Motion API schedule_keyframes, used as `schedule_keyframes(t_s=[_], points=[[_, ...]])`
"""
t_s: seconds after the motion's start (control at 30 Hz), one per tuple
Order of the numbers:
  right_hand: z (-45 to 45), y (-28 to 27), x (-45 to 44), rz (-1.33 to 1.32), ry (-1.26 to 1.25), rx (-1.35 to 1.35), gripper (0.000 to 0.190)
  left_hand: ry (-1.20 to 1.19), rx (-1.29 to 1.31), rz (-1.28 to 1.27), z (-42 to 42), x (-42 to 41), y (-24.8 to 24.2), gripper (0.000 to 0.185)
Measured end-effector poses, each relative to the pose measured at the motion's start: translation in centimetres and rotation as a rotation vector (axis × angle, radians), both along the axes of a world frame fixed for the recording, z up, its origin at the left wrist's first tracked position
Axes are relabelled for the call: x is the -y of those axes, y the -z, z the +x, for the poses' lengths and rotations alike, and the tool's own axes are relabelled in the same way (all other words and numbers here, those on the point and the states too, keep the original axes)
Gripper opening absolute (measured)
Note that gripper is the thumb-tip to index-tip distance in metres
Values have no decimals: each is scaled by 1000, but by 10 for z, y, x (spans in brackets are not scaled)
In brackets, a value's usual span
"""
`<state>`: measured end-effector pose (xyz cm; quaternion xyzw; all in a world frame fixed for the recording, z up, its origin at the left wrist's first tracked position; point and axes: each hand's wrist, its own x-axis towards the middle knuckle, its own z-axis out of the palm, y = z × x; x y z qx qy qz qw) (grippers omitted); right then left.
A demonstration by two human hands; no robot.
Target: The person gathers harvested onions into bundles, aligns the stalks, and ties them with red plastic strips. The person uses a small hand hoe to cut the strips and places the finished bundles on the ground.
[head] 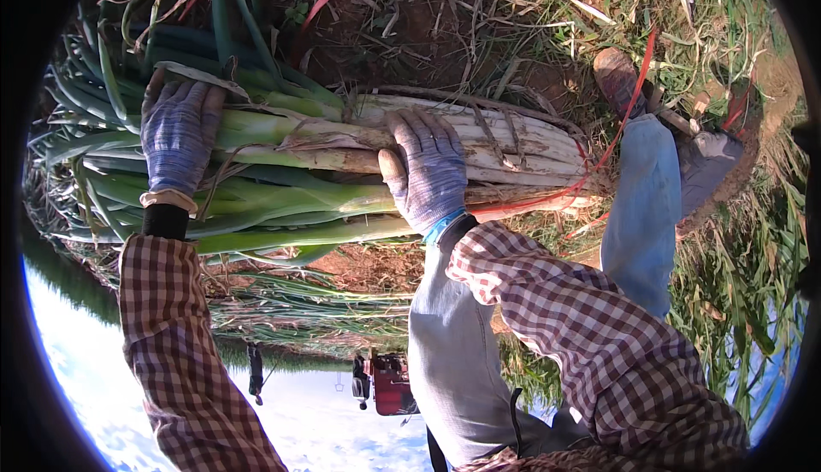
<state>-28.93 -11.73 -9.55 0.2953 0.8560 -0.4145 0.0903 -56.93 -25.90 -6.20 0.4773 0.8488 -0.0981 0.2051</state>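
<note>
A thick bundle of long green onions (526,145) lies across the ground, white stems to the right and green leaves to the left. My left hand (181,132), in a blue-grey knit glove with dirty fingertips, is curled over the leaves. My right hand (428,167), gloved alike, grips the stems near the bundle's middle, thumb apart from the fingers. Red plastic twine (616,142) runs loosely over the root end and up to the right. Both palms are hidden.
My shoes (712,158) and jeans legs (644,202) are beside the root end. Dry leaves and straw (449,29) cover the soil. More onions (308,308) lie behind. Two distant people (255,369) stand near a red vehicle (392,383). Green plants (737,299) grow at right.
</note>
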Motion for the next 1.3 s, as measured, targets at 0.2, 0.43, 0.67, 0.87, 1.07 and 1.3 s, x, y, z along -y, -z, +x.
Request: schedule_keyframes(t_s=[0.2,0.43,0.67,0.87,1.07,1.3], points=[[26,-14,22,9,-180,70,47,-142,-33,156,62,39,-41,24],[10,7,33,146,-158,-82,42,-109,-195,583,65,89,-1,34],[7,2,32,195,-203,67,40,-238,-64,498,65,89,4,26],[3,-5,27,215,-237,136,42,-278,7,542,59,87,-1,26],[-116,29,15,-663,159,271,68,-343,-5,634,56,83,-11,23],[-290,8,155,-713,-417,42,107,-505,-38,606,91,97,-9,37]])
